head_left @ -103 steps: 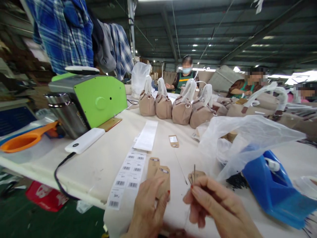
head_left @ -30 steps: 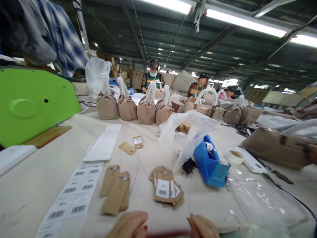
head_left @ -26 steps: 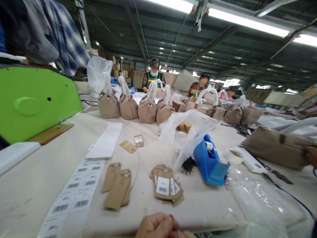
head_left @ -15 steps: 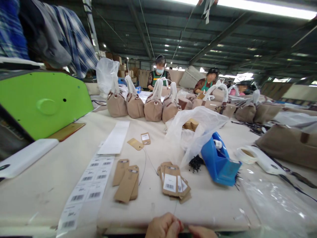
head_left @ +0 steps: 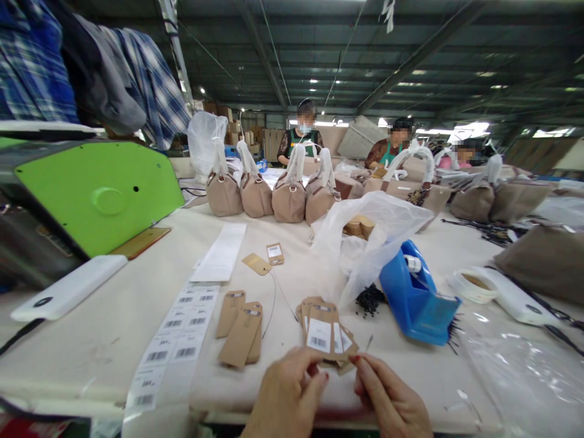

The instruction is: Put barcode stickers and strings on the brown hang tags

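My left hand point(head_left: 292, 389) is at the table's front edge with its fingers curled and thumb close to the fingertips. What it pinches, if anything, is too small to make out. To its right my right hand point(head_left: 390, 398) has thumb and fingers pinched together; a thin dark strand point(head_left: 370, 342) shows just above them. Both hands are just in front of a fanned pile of brown card tags point(head_left: 325, 322), some with white barcode labels. Further left lie brown tags without labels point(head_left: 241, 334) and a strip of barcode stickers point(head_left: 176, 334).
A blue tape dispenser point(head_left: 417, 298) stands right of a heap of small black pieces point(head_left: 369, 299) and a plastic bag point(head_left: 326, 243). Beige handbags point(head_left: 289, 204) line the back. A green machine point(head_left: 104, 198) is at left; co-workers point(head_left: 303, 137) are beyond the table.
Both hands have risen further into view from the front edge, up to the labelled tag pile. The right hand has moved apart from the left. The camera view has shifted slightly left.
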`<state>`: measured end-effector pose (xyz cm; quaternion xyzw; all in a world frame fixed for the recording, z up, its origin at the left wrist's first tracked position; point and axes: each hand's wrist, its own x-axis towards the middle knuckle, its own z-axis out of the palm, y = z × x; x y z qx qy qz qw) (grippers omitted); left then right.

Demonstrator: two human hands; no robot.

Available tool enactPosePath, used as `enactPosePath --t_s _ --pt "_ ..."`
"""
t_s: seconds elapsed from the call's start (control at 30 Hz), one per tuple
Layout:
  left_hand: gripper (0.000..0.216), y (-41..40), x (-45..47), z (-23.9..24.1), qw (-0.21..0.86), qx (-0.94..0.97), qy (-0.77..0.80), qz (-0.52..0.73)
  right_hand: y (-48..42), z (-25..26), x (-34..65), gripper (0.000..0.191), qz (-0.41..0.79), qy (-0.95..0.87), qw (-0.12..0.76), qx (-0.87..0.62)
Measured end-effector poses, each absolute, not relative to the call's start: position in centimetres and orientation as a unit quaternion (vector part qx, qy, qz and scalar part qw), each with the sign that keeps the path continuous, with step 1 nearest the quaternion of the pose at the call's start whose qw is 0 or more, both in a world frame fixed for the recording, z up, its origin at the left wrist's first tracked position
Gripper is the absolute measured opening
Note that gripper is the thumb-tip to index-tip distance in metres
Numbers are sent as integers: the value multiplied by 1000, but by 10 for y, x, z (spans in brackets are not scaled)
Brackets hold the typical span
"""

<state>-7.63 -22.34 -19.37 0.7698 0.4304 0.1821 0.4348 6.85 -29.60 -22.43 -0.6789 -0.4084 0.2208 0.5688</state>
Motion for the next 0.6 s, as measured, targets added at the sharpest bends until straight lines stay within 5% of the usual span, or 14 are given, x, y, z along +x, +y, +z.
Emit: enactPosePath --t_s 0.3,0.6 --pt "22 -199 -44 -186 230 813 512 154 -259 -241 83 31 7 -623 391 -677" --pt "21 -199 -44 -186 220 827 503 118 -268 -240 86 27 58 -615 451 -644"
